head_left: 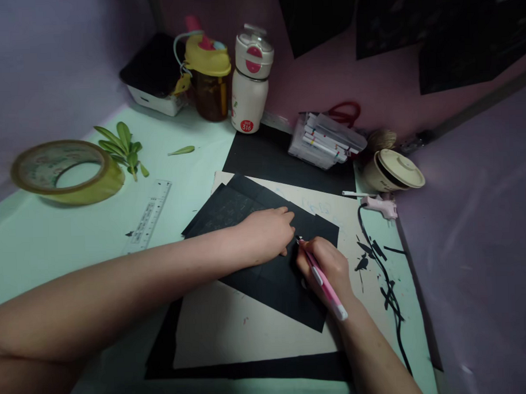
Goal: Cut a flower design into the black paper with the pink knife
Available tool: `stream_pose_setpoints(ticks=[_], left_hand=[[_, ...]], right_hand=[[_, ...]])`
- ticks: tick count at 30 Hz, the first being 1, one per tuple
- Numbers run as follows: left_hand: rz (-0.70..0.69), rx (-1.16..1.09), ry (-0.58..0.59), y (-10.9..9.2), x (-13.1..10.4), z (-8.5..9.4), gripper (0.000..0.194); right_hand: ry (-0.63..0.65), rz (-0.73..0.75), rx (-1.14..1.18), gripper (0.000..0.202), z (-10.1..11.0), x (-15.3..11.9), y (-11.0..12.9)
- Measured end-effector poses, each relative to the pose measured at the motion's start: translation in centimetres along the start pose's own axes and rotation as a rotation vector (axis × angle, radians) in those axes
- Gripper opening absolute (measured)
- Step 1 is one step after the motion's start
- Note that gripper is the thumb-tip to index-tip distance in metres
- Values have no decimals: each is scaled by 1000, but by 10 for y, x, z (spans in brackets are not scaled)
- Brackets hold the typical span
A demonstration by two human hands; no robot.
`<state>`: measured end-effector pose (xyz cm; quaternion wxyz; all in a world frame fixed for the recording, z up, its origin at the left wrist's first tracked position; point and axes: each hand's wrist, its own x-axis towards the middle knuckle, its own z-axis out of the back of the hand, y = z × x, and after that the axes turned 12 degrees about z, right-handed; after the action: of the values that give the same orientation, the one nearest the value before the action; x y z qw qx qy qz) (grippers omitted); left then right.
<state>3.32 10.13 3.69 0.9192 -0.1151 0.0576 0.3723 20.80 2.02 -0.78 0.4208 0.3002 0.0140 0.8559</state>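
Observation:
Black paper sheets (266, 283) lie overlapping on a pale board (211, 331) in the middle of the table. Across the upper sheet rests my left hand (268, 234), palm down, fingers spread and nothing in it. To its right, my right hand (326, 266) grips a pink pen-like cutter (324, 281), its tip close to the black sheet beside my left fingertips. Whether the tip touches the sheet is hard to tell.
A tape roll (79, 189), green leaves (122, 147) and a clear ruler (154, 215) lie left. Behind stand a yellow-lidded cup (209, 78), a white bottle (249, 94) and a pen case (321, 140). On the right are a lidded bowl (391, 172), a cable (393, 299) and black scraps.

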Motion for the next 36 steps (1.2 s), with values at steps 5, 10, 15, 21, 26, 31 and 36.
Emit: stream_pose_setpoints(ticks=[5, 10, 15, 21, 26, 31, 36], left_hand=[[-1, -16, 0, 0, -1, 1, 42], [-7, 2, -9, 2, -1, -2, 43], [-17, 20, -3, 3, 0, -3, 45], [-18, 1, -10, 3, 0, -3, 42], [-21, -13, -1, 3, 0, -3, 42], [-13, -24, 2, 3, 0, -1, 42], [-31, -1, -9, 4, 1, -3, 42]], right_hand=[[40, 34, 44, 20, 7, 3, -1], [51, 75, 54, 20, 11, 4, -1], [78, 90, 48, 18, 13, 5, -2], [94, 116, 56, 18, 16, 8, -1], [132, 98, 47, 22, 15, 3, -4], [140, 104, 29, 27, 14, 1, -6], [92, 71, 103, 21, 15, 3, -3]])
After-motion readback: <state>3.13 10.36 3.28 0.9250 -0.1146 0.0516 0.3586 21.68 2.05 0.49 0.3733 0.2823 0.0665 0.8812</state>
